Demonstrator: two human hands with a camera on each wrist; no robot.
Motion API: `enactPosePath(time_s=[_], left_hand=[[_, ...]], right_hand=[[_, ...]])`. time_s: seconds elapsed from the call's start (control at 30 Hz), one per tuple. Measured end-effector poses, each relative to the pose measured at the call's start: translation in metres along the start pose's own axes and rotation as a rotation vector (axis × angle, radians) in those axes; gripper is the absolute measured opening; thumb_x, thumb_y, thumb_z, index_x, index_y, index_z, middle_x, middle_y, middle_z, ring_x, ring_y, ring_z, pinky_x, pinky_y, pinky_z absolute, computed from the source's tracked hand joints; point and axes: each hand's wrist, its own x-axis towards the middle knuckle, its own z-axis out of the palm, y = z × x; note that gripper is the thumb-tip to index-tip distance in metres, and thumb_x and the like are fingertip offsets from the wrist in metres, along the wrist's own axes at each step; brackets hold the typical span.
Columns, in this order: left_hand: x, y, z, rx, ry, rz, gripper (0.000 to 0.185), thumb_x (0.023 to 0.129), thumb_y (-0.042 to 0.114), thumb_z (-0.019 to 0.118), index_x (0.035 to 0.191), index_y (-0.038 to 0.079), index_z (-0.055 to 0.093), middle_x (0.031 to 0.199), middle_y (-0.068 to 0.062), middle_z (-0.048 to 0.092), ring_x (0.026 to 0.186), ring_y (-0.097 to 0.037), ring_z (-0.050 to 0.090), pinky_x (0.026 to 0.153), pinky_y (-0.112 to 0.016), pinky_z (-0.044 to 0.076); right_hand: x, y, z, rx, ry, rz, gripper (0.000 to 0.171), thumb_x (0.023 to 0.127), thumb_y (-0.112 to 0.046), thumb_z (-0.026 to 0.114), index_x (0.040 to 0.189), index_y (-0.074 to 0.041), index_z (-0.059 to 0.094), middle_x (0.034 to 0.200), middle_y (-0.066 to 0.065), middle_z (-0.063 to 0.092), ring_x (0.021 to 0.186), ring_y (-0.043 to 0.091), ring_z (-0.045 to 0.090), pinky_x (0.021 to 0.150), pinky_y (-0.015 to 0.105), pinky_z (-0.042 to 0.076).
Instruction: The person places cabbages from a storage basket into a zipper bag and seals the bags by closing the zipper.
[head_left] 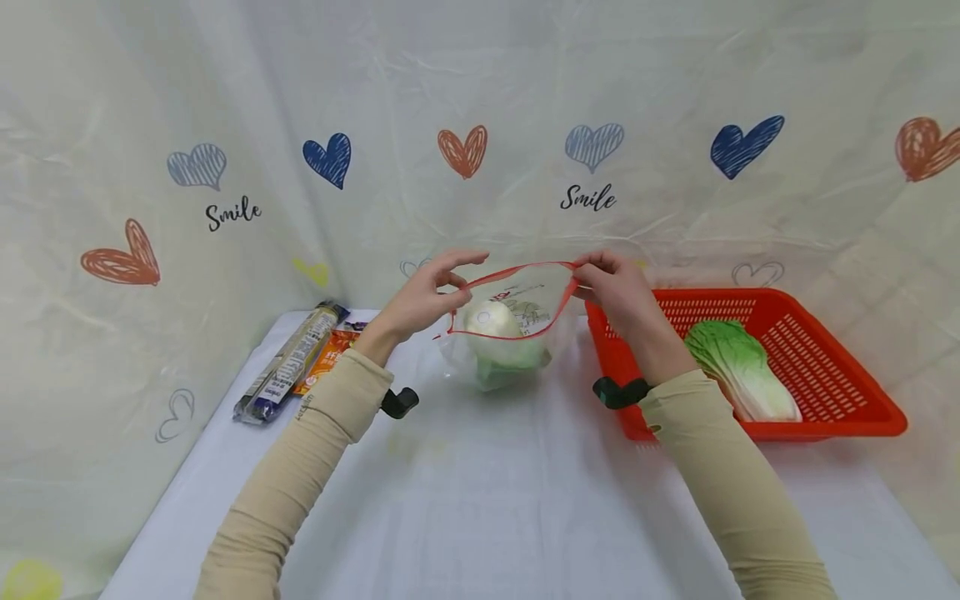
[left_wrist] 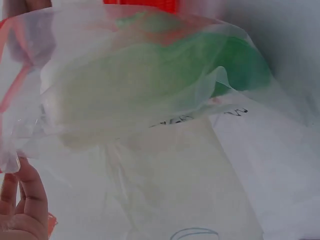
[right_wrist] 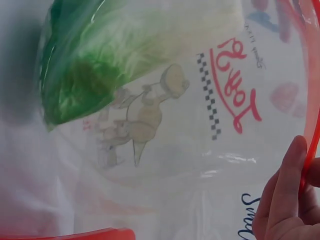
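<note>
- The left hand (head_left: 427, 296) pinches the left end of the red zip strip of a clear plastic bag (head_left: 510, 333), thumb and fingers closed on the rim, above the middle of a table (head_left: 480, 500) covered in white.
- The right hand (head_left: 615, 287) pinches the opposite end of the same strip, so the mouth of the bag is pulled into an open red-edged loop between the two hands.
- Inside the bag sits a cabbage (head_left: 501, 337), pale at the top and green lower down; the bag rests on the table just left of an orange basket (head_left: 832, 392).
- The right wrist view shows the fingers (right_wrist: 287, 195) curled on the red strip, with the bag's printed cartoon figure and red lettering lying over the green leaves.
- The left wrist view shows fingertips (left_wrist: 22, 200) at the bottom left edge, beside the crumpled clear film.
- A second, longer cabbage (head_left: 738, 371) lies in the orange basket, to the right of the right forearm.
- At the table's far left corner lie a long dark packet (head_left: 288, 362) and, touching it, an orange packet (head_left: 330, 358).
- Both arms wear beige sleeves, each with a dark clip at the wrist.
- A pale backdrop printed with hearts and the word "Smile" hangs behind.
</note>
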Motion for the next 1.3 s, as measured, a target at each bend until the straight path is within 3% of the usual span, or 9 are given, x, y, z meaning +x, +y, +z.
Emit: enactPosePath(time_s=[0.27, 0.53, 0.83, 1.07, 1.3], left_hand=[[-0.009, -0.012, 0.002, -0.040, -0.013, -0.038, 0.060, 0.090, 0.015, 0.071, 0.146, 0.021, 0.048, 0.140, -0.001, 0.048, 0.100, -0.027, 0.059, 0.079, -0.041, 0.053], [-0.020, -0.017, 0.008, -0.023, -0.188, -0.030, 0.076, 0.083, 0.014, 0.078, 0.148, 0.031, 0.042, 0.132, -0.001, 0.043, 0.101, -0.025, 0.054, 0.083, -0.040, 0.052], [-0.019, -0.023, 0.020, 0.008, -0.261, 0.017, 0.086, 0.082, 0.010, 0.078, 0.152, 0.027, 0.033, 0.122, -0.007, 0.044, 0.100, -0.037, 0.051, 0.081, -0.037, 0.052], [-0.023, -0.023, 0.040, 0.112, -0.311, 0.019, 0.106, 0.074, 0.025, 0.086, 0.156, 0.032, 0.019, 0.128, -0.002, 0.039, 0.097, -0.019, 0.051, 0.080, -0.035, 0.052], [-0.029, -0.021, 0.055, 0.127, -0.337, 0.049, 0.109, 0.074, 0.027, 0.086, 0.157, 0.028, 0.015, 0.127, -0.007, 0.038, 0.097, -0.027, 0.050, 0.074, -0.035, 0.052]], right_hand=[[0.005, -0.006, -0.006, 0.115, 0.060, 0.014, 0.020, 0.099, -0.016, 0.052, 0.114, -0.005, 0.058, 0.125, 0.008, 0.053, 0.111, 0.023, 0.055, 0.099, 0.034, 0.047], [0.008, -0.007, -0.007, 0.222, 0.149, 0.033, 0.018, 0.098, -0.017, 0.057, 0.113, -0.007, 0.059, 0.121, 0.006, 0.053, 0.108, 0.021, 0.055, 0.098, 0.032, 0.048], [0.009, -0.010, -0.007, 0.253, 0.192, 0.046, 0.014, 0.098, -0.017, 0.058, 0.110, -0.009, 0.062, 0.125, 0.013, 0.051, 0.102, 0.020, 0.057, 0.093, 0.029, 0.050], [0.009, -0.010, -0.007, 0.253, 0.204, 0.045, 0.015, 0.098, -0.016, 0.057, 0.109, -0.008, 0.062, 0.116, 0.009, 0.055, 0.099, 0.020, 0.058, 0.091, 0.028, 0.052], [0.009, -0.013, -0.005, 0.238, 0.177, 0.076, 0.016, 0.098, -0.018, 0.057, 0.112, -0.011, 0.062, 0.122, 0.008, 0.055, 0.106, 0.020, 0.056, 0.096, 0.031, 0.049]])
